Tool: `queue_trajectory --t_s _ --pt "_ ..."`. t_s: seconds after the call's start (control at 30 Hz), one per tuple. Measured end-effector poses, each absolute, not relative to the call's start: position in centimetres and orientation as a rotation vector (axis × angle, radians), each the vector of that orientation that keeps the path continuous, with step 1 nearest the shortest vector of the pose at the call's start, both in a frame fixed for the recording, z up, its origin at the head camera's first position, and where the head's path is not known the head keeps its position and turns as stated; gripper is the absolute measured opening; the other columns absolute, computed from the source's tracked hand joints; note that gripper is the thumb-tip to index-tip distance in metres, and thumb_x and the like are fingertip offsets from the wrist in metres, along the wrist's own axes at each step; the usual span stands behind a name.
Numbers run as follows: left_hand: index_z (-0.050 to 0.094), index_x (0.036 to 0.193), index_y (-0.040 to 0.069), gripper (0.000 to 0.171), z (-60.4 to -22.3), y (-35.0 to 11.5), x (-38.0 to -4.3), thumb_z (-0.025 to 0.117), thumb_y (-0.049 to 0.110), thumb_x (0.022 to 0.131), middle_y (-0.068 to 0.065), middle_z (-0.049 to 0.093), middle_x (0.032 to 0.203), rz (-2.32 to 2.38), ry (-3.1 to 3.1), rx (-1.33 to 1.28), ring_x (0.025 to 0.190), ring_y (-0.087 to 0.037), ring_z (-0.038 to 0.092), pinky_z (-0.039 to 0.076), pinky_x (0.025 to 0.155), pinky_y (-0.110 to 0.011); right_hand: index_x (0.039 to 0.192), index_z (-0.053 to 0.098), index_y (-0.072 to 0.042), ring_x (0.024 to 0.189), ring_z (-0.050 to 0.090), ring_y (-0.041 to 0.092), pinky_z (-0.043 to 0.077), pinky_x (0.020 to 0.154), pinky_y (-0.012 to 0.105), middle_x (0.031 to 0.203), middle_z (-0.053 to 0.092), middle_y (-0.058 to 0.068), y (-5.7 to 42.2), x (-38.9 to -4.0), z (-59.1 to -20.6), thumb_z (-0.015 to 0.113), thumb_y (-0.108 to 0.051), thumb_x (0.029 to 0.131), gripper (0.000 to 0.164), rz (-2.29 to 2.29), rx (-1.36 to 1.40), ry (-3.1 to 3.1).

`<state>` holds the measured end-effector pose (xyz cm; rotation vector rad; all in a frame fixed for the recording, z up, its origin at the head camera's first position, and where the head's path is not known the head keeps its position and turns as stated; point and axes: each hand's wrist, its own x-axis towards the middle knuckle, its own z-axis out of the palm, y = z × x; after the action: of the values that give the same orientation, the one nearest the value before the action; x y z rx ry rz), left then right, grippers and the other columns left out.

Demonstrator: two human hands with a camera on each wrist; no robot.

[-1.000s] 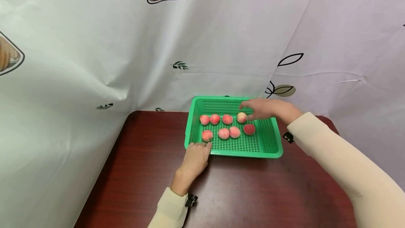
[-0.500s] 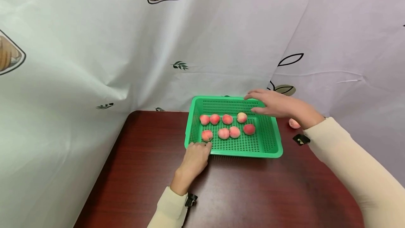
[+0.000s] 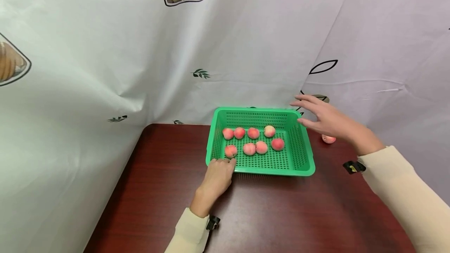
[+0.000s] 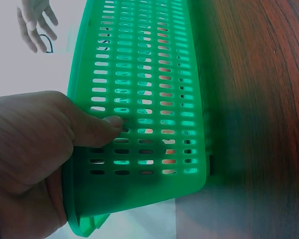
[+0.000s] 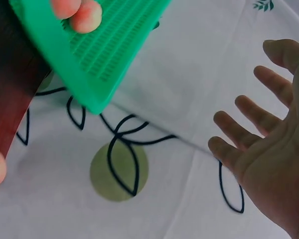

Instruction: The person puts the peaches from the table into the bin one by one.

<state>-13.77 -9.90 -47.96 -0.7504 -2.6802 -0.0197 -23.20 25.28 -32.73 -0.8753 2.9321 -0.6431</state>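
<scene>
A green perforated plastic basket (image 3: 277, 172) stands at the back of the table with several peaches inside, among them a pale yellowish peach (image 3: 269, 131) and a deep red peach (image 3: 277, 144). My left hand (image 3: 217, 177) grips the basket's near rim at the left. Its thumb presses the outer wall in the left wrist view, while the other fingers curl over the rim. Above the basket's right end, my right hand (image 3: 327, 118) is in the air with spread fingers, holding nothing. Beneath it, outside the basket, a lone peach (image 3: 328, 139) lies on the table, partly covered by the hand.
The dark red wooden table (image 3: 168, 190) extends in front and to the left of the basket. A white printed cloth (image 3: 246, 50) hangs right behind the basket and along both sides. A black wrist camera (image 3: 354, 166) sits at the right cuff.
My right hand has drawn back from beside the pale peach, moving right and up out of the basket. The lone peach outside has come into view. My left hand keeps its grip.
</scene>
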Motion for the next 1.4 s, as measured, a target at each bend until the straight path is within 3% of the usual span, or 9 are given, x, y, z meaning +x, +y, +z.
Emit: queue_trajectory --t_s 0.33,0.6,0.83,1.17,1.4 --pt "0.054 0.075 0.016 0.028 -48.1 -9.7 -13.8 0.075 -0.002 0.074 0.002 0.053 0.059 -0.026 -2.684 -0.758 0.055 -0.017 0.057 0.016 0.054 -0.026 0.149 0.053 -0.013 0.146 0.036 0.047 0.035 0.104 0.070 0.164 0.033 0.015 28.7 -22.3 -33.9 0.075 -0.013 0.093 0.060 -0.766 -0.881 3.026" --pt "0.055 0.075 0.016 0.028 -47.8 -9.6 -13.8 0.075 -0.003 0.076 0.002 0.052 0.058 -0.017 -2.685 -0.756 0.053 -0.016 0.053 0.013 0.055 -0.025 0.149 0.051 -0.011 0.145 0.033 0.054 0.033 0.102 0.075 0.163 0.032 0.022 31.5 -22.3 -35.2 0.076 -0.015 0.092 0.063 -0.772 -0.759 3.052" --pt "0.055 0.075 0.016 0.027 -47.9 -9.7 -13.9 0.075 -0.003 0.075 0.001 0.056 0.061 -0.032 -2.699 -0.752 0.056 -0.018 0.057 0.018 0.054 -0.026 0.146 0.051 -0.003 0.137 0.037 0.058 0.035 0.100 0.073 0.156 0.035 0.031 33.7 -22.9 -37.3 0.080 -0.012 0.087 0.066 -0.668 -0.718 3.107" --pt "0.057 0.077 0.016 0.025 -47.8 -9.8 -13.7 0.075 -0.002 0.076 0.001 0.058 0.062 -0.030 -2.719 -0.753 0.059 -0.018 0.060 0.023 0.053 -0.027 0.153 0.040 0.001 0.137 0.032 0.064 0.035 0.099 0.076 0.157 0.027 0.038 35.9 -24.0 -41.0 0.077 -0.027 0.093 0.076 -0.553 -0.458 3.027" --pt "0.058 0.078 0.016 0.026 -47.6 -9.9 -13.6 0.075 -0.002 0.077 0.002 0.056 0.062 -0.022 -2.719 -0.755 0.058 -0.017 0.058 0.016 0.055 -0.025 0.149 0.041 0.006 0.136 0.030 0.065 0.031 0.101 0.077 0.152 0.029 0.043 36.5 -24.7 -43.7 0.075 -0.022 0.094 0.071 -0.613 -0.422 2.986"
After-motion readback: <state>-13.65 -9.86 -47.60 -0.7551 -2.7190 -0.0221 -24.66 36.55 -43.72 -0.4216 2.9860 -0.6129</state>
